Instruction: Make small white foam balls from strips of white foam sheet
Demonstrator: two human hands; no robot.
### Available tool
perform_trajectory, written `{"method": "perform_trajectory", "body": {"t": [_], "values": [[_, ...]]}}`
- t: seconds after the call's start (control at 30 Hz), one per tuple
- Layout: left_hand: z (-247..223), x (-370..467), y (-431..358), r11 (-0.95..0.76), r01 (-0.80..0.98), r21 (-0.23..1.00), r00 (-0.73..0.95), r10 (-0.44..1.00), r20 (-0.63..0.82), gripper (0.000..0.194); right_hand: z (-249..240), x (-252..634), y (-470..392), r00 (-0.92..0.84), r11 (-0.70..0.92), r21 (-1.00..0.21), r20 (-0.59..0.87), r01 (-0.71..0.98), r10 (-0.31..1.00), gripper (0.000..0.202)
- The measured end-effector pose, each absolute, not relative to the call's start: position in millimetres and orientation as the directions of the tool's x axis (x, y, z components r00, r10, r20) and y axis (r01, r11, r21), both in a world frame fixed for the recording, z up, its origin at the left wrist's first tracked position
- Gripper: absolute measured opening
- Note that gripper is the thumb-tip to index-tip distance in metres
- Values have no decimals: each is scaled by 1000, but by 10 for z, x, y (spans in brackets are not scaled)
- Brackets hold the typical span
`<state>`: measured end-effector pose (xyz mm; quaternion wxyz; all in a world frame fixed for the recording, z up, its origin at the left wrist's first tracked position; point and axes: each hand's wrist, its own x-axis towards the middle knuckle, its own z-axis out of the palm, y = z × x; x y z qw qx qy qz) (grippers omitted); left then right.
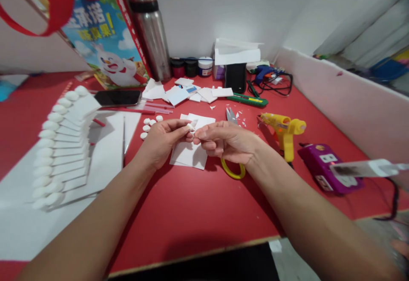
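Observation:
Over the middle of the table my left hand (164, 138) pinches a small white piece (191, 127) between thumb and fingers. My right hand (223, 140) meets it there, thumb and forefinger pressed together at the piece's edge; what exactly lies in that pinch is too small to make out. Beneath both hands are white sheets of card (191, 155). Several small white discs (146, 128) sit just left of my left hand. Scissors with yellow handles (234, 172) lie partly hidden under my right hand.
A curved row of white strips with round white ends (68, 144) stands at left. Behind are a phone (118, 98), card scraps (177, 96), a green cutter (249, 99) and a steel flask (153, 33). A yellow glue gun (283, 128) and purple box (326, 168) are at right.

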<state>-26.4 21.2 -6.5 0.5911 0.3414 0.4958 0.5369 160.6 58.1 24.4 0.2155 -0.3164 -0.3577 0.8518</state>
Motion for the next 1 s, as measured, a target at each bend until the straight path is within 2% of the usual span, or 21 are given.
{"method": "perform_trajectory", "body": {"t": [0.37, 0.43, 0.5, 0.6, 0.67, 0.73, 0.83, 0.9, 1.0], "values": [[-51, -244, 201, 206, -298, 932, -50, 972, -230, 35, 198, 1599, 588, -676, -599, -790, -371, -131, 637, 17], [-54, -244, 204, 205, -306, 930, -27, 974, -224, 33, 229, 1612, 588, -618, -500, -857, -328, -123, 714, 17], [-50, -246, 208, 214, -333, 918, -18, 972, -233, 30, 329, 1646, 575, -508, -331, -940, -244, -87, 826, 15], [-40, -257, 216, 236, -384, 893, -18, 965, -263, 28, 591, 1733, 501, -311, -2, -993, -40, 122, 949, 10], [-36, -272, 222, 251, -408, 878, -3, 961, -276, 26, 776, 1809, 402, -311, 189, -909, 70, 372, 948, 13], [-31, -287, 226, 271, -432, 860, 21, 957, -291, 23, 908, 1906, 265, -387, 355, -717, 129, 600, 913, 23], [-13, -304, 226, 314, -489, 814, 62, 943, -326, 16, 954, 2135, 25, -424, 451, -427, 162, 784, 891, 33], [1, -309, 223, 343, -526, 778, 86, 932, -353, 12, 899, 2354, -116, -365, 395, -251, 158, 884, 917, 39], [10, -309, 218, 372, -555, 744, 121, 921, -370, 9, 771, 2693, -231, -146, 141, 48, 126, 989, 981, 31]]}}
